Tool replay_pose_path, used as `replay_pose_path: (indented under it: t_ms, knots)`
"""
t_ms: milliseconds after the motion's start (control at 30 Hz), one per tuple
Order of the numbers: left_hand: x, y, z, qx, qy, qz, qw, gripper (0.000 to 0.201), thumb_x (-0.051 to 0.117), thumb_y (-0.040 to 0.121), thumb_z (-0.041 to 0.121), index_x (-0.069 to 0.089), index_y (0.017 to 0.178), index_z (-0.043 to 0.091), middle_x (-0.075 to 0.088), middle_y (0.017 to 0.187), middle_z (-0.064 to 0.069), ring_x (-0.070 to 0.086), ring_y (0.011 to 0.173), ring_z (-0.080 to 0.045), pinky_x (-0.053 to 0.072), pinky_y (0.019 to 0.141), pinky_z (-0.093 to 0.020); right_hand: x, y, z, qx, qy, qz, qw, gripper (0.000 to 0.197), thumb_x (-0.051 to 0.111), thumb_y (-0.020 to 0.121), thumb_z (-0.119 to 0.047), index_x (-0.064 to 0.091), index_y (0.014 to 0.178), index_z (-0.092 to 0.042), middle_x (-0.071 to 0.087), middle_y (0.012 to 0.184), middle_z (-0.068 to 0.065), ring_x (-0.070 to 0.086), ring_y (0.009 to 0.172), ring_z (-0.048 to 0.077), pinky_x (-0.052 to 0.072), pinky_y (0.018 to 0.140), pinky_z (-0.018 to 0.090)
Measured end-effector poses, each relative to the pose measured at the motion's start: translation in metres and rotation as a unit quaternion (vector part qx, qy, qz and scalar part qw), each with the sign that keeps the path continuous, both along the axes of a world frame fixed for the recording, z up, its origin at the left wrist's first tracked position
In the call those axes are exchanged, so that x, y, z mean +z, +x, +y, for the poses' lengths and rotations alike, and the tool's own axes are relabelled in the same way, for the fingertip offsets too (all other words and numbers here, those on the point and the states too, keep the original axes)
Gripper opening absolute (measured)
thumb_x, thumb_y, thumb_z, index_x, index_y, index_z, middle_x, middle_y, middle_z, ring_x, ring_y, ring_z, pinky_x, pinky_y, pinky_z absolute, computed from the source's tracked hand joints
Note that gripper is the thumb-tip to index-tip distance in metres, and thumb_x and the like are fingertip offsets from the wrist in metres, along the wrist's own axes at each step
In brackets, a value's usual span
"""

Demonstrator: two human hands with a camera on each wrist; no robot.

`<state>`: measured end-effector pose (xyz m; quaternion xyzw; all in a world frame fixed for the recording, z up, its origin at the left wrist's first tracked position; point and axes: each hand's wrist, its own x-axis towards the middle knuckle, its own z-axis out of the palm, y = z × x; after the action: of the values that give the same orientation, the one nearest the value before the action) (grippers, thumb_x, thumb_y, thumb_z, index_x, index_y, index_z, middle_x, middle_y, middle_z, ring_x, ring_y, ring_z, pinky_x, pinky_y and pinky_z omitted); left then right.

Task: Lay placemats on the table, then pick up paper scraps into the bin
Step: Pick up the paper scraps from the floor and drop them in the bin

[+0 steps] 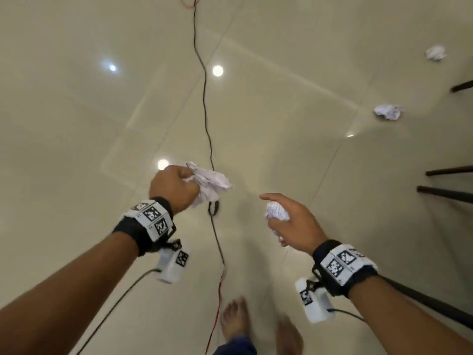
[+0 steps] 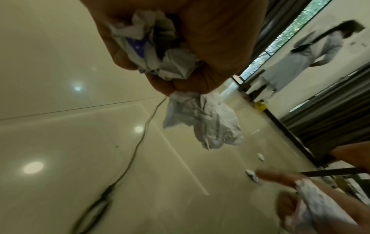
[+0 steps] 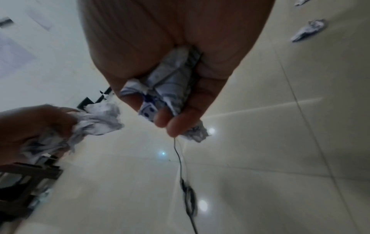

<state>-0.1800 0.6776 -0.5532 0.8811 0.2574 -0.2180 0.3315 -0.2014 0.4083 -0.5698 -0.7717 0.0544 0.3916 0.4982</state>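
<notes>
My left hand (image 1: 176,185) is a fist around crumpled white paper (image 1: 210,183) that spills out past the knuckles; the left wrist view shows the wad (image 2: 200,120) hanging below the curled fingers. My right hand (image 1: 289,219) grips a smaller crumpled scrap with blue print (image 1: 276,212), which the right wrist view shows held by thumb and fingers (image 3: 166,95). Both hands hover above the glossy beige tiled floor. Two more paper balls lie on the floor at the right, one nearer (image 1: 387,111) and one farther (image 1: 436,53). No bin or placemat is in view.
A thin black cable (image 1: 204,98) runs along the floor between my hands and joins a red wire (image 1: 217,303) near my bare feet (image 1: 234,321). Dark furniture legs (image 1: 448,171) jut in from the right. Another person (image 2: 304,52) stands by a window.
</notes>
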Motion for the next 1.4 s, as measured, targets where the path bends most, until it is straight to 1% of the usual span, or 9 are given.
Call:
replay_pose_path:
  t_ms: [167,367,533,700,833,1000,1133,1233,1400]
  knots:
    - [0.093,0.105,-0.082,-0.046,-0.114,-0.013,0.992,0.013,0.061,0.068,0.010,0.066,0.057,0.015,0.064,0.061,-0.003,0.057,0.059,-0.016,0.040,0.055,-0.024,0.082,0.090,0.013,-0.029,0.065,-0.058,0.996,0.062,0.059,0.078,-0.020,0.049,0.127,-0.056,0.065,0.100,-0.001,0.060,0.065,0.017,0.058,0.057,0.040]
    - [0.134,0.250,-0.170,0.040,-0.258,-0.026,0.965,0.022,0.055,0.058,0.014,0.066,0.075,0.006,0.072,0.090,-0.018,0.067,0.079,-0.028,0.055,0.074,-0.046,0.123,0.222,-0.024,-0.160,0.098,-0.073,0.980,0.052,0.058,0.076,-0.025,0.056,0.127,-0.040,0.064,0.090,-0.002,0.059,0.064,0.018,0.054,0.058,0.036]
    - [0.126,0.355,-0.249,0.032,-0.318,0.001,0.947,0.035,0.077,0.070,0.021,0.043,0.067,0.016,0.051,0.065,-0.014,0.053,0.062,-0.023,0.043,0.058,-0.032,0.127,0.311,-0.100,-0.216,0.172,0.007,0.961,0.042,0.058,0.080,-0.006,0.064,0.111,-0.034,0.062,0.069,0.002,0.054,0.053,0.021,0.052,0.052,0.034]
    - [0.077,0.435,-0.322,-0.138,-0.166,-0.008,0.976,0.020,0.062,0.083,0.012,0.043,0.087,0.016,0.062,0.075,-0.016,0.048,0.042,-0.022,0.035,0.037,-0.022,0.071,0.330,-0.203,-0.385,0.095,0.050,0.917,0.045,0.056,0.084,-0.006,0.064,0.112,-0.041,0.056,0.070,0.005,0.045,0.054,0.023,0.041,0.046,0.028]
    - [0.023,0.490,-0.362,-0.253,-0.121,-0.010,0.960,0.032,0.058,0.081,0.006,0.050,0.107,0.024,0.061,0.095,-0.004,0.057,0.060,-0.019,0.038,0.051,-0.022,-0.015,0.342,-0.285,-0.379,-0.164,0.076,0.907,0.052,0.061,0.077,-0.030,0.046,0.123,-0.050,0.070,0.099,0.002,0.067,0.077,0.026,0.058,0.074,0.041]
    - [-0.093,0.576,-0.427,-0.389,-0.069,0.009,0.919,0.038,0.061,0.081,0.011,0.060,0.117,0.024,0.061,0.114,-0.002,0.059,0.083,-0.020,0.042,0.070,-0.023,-0.170,0.393,-0.352,-0.369,-0.242,0.094,0.892,0.087,0.064,0.080,-0.033,0.008,0.145,-0.049,0.061,0.128,-0.001,0.068,0.096,0.029,0.054,0.087,0.035]
    - [-0.159,0.634,-0.453,-0.434,-0.075,0.030,0.897,0.040,0.062,0.079,0.014,0.062,0.116,0.027,0.063,0.114,0.000,0.063,0.083,-0.021,0.051,0.073,-0.026,-0.254,0.415,-0.344,-0.290,-0.303,0.105,0.902,0.067,0.064,0.084,-0.033,0.027,0.140,-0.036,0.058,0.128,0.007,0.062,0.106,0.033,0.051,0.089,0.039]
    - [-0.168,0.670,-0.457,-0.451,-0.062,0.041,0.890,0.041,0.063,0.078,0.015,0.062,0.117,0.027,0.064,0.116,-0.001,0.063,0.094,-0.024,0.052,0.089,-0.035,-0.259,0.433,-0.344,-0.257,-0.336,0.111,0.899,0.040,0.060,0.088,-0.034,0.047,0.123,-0.021,0.054,0.124,0.012,0.060,0.103,0.039,0.049,0.085,0.039]
    - [-0.142,0.729,-0.472,-0.476,-0.052,0.050,0.876,0.042,0.063,0.080,0.014,0.059,0.120,0.028,0.062,0.122,-0.001,0.061,0.094,-0.021,0.043,0.082,-0.026,-0.217,0.509,-0.400,-0.287,-0.324,0.049,0.900,0.039,0.061,0.089,-0.041,0.056,0.116,-0.013,0.051,0.112,0.010,0.059,0.097,0.036,0.045,0.082,0.034]
